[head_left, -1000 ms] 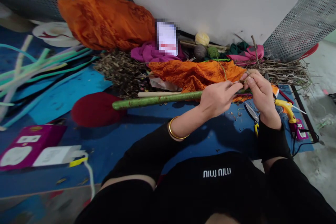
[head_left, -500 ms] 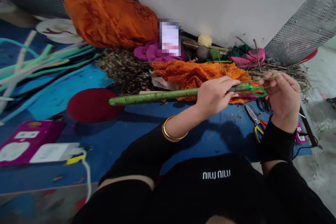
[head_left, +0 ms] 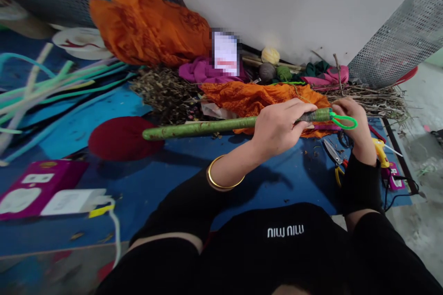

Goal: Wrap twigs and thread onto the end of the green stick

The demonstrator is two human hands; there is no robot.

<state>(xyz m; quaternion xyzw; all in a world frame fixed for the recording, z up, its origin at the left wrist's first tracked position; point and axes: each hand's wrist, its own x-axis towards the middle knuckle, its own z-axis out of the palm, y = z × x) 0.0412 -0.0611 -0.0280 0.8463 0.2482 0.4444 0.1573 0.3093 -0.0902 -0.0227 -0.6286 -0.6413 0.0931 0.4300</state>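
Observation:
A long green stick point(head_left: 207, 127) lies level above the table, with olive yarn point(head_left: 321, 115) wound round its right end beside a grey-black wrapped band. My left hand point(head_left: 277, 124) is closed around it just left of these windings. From the stick's right tip sticks out a bright green loop point(head_left: 346, 122). My right hand point(head_left: 355, 117) is at that tip, behind the loop, fingers curled in on the yarn strand; its fingertips are partly hidden. Beneath the left end of the stick lies a dark red round cloth-covered piece point(head_left: 119, 138).
Pliers point(head_left: 334, 154) and a yellow glue gun point(head_left: 380, 151) lie near my right forearm. Behind the stick are orange cloth point(head_left: 256, 97), a green yarn ball point(head_left: 284, 73) and dry twigs point(head_left: 377, 97). A purple box point(head_left: 41, 186) and coloured strips point(head_left: 51, 92) are at left.
My right hand has moved left and inward, from out beyond the stick's tip to behind it. The green loop shows more fully, and the glue gun has come into view. My left hand keeps its hold.

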